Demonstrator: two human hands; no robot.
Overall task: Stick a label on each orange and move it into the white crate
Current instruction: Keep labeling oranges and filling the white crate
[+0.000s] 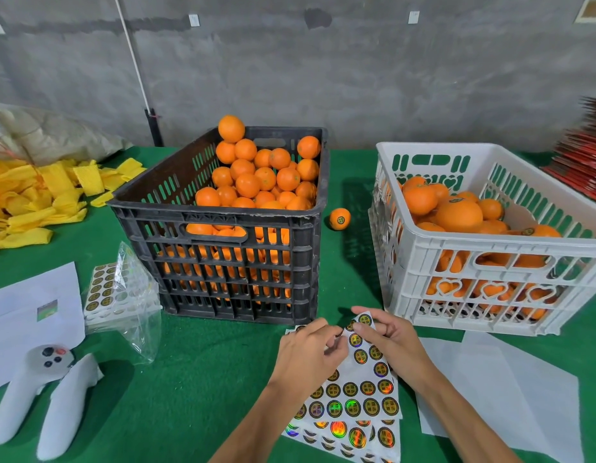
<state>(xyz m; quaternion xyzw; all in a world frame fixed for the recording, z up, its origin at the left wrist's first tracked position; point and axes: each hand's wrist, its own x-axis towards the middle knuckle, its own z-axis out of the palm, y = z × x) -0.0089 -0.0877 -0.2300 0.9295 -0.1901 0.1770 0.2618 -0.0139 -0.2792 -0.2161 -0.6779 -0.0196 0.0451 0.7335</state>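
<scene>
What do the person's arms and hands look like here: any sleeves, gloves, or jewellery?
Both forearms are bare up to the frame's bottom edge, with no sleeves in view. The left hand and right hand wear no gloves. No watch, wristband, or ring shows on either.

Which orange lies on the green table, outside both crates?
The single orange between the black crate and the white crate. It already has a label on it; all other oranges sit inside a crate.

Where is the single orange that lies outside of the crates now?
In the head view, the loose orange lies on the green table, in the gap between the black crate and the white crate, nearer the black one.
</scene>
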